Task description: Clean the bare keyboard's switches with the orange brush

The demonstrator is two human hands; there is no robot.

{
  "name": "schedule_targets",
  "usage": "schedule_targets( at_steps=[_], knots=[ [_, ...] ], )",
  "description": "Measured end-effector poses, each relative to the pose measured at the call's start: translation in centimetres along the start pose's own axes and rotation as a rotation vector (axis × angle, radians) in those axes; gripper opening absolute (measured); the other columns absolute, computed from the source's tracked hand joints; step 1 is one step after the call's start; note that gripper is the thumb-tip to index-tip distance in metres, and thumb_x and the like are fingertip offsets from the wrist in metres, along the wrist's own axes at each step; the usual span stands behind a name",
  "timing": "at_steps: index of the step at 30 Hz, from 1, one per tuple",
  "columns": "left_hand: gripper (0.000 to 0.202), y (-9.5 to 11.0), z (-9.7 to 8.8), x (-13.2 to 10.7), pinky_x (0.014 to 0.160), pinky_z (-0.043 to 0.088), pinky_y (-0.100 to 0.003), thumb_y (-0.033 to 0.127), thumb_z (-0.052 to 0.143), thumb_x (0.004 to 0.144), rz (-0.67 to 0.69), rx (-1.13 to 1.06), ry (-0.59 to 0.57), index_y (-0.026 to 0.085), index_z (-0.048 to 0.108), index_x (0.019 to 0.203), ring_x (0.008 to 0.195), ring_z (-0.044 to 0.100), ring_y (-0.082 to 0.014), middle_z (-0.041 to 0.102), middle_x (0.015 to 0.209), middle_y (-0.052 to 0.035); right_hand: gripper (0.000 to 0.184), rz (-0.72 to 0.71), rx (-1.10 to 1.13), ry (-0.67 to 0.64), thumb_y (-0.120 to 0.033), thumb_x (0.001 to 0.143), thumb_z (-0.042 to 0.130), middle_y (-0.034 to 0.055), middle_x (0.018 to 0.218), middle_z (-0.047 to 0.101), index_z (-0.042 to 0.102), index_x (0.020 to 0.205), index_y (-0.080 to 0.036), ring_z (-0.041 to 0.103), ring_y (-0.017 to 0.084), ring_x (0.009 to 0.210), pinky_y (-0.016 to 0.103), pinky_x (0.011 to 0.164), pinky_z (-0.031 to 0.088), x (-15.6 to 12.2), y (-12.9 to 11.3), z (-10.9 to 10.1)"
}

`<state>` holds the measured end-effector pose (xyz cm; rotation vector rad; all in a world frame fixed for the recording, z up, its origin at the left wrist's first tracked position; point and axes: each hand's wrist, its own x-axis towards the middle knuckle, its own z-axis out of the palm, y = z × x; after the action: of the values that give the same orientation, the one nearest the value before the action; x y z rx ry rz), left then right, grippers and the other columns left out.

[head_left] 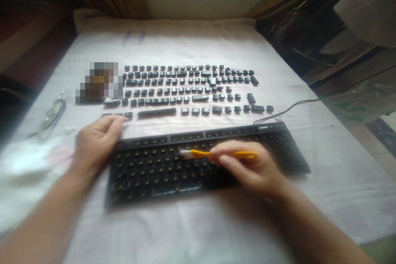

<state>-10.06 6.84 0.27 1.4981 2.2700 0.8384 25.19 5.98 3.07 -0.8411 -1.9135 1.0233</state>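
Observation:
A black keyboard (185, 177) with its keycaps off lies slightly angled on the cloth, its bare key stems showing. My right hand (252, 165) is closed around the yellow handle of a small paintbrush (201, 154). The brush's pale bristles are over the upper middle rows of the keyboard, pointing left. At the keyboard's upper left corner, my left hand (97, 142) is closed against its edge, thumb and forefinger together; the other fingers are mostly hidden. Beyond the keyboard, loose black keycaps (167, 90) lie in several rows, with the long spacebar (156, 112) in the nearest row.
A whitish cloth (198, 45) covers the table. Glasses (52, 111) lie at the left, near a blurred-out patch (99, 82). White crumpled material (21, 173) is at the left edge. The keyboard's cable (287, 108) runs off to the right.

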Motion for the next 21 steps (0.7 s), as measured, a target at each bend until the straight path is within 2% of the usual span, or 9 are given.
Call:
schedule_targets(
  at_steps=[15,21],
  knots=[
    [0.047,-0.34,0.12,0.04,0.095,0.051,-0.035,0.059,0.055,0.079,-0.001,-0.008,-0.008,0.024,0.078,0.099,0.082,0.066,-0.0200,0.074,0.086,-0.0008,0.017,-0.002,0.025,-0.007,-0.010,0.090,0.066,0.0061,0.087,0.083,0.078,0.098,-0.019,0.080,0.017,0.074,0.022,0.070,0.064,0.04,-0.05,0.03],
    [0.046,-0.07,-0.01,0.06,0.093,0.052,-0.035,0.059,0.055,0.078,0.003,-0.007,0.002,0.024,0.079,0.096,0.081,0.067,-0.0205,0.073,0.081,-0.0007,0.019,0.011,0.020,-0.028,-0.012,0.090,0.065,0.0059,0.087,0.083,0.079,0.100,-0.020,0.080,0.019,0.076,0.025,0.071,0.065,0.01,0.01,-0.01]
  ],
)
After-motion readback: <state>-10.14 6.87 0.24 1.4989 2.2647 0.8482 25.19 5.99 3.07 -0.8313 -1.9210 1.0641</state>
